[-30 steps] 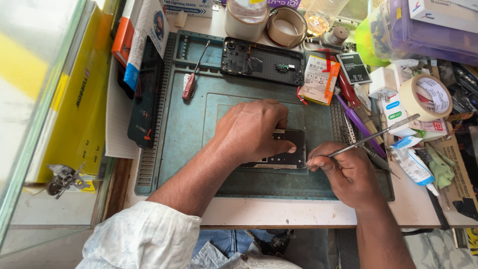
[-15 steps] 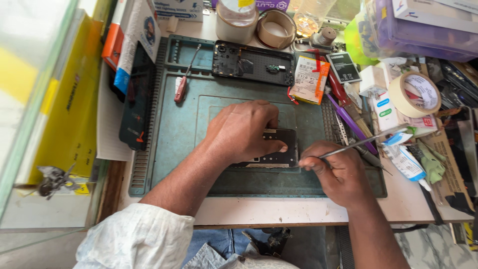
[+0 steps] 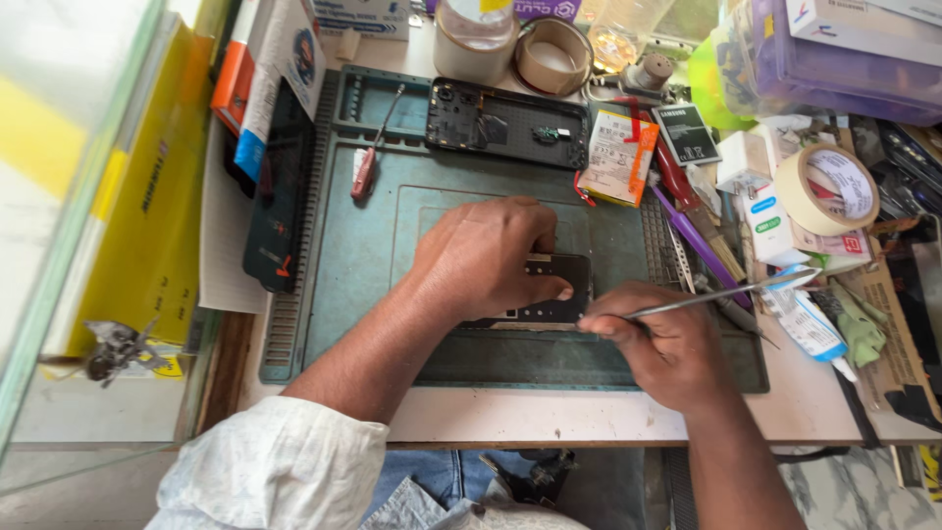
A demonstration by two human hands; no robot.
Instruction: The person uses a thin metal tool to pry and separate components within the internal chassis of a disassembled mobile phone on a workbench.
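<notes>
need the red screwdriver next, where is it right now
In the head view, the red-handled screwdriver lies at the teal mat's upper left, beside the opened phone frame.

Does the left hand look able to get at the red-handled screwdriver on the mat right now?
Probably yes: the left hand presses the dark phone part, and bare green mat lies between it and the red-handled screwdriver.

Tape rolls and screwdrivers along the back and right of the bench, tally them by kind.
Tape rolls: 3, white, brown, cream
Screwdrivers: 1, red-handled screwdriver
Total: 4
</notes>
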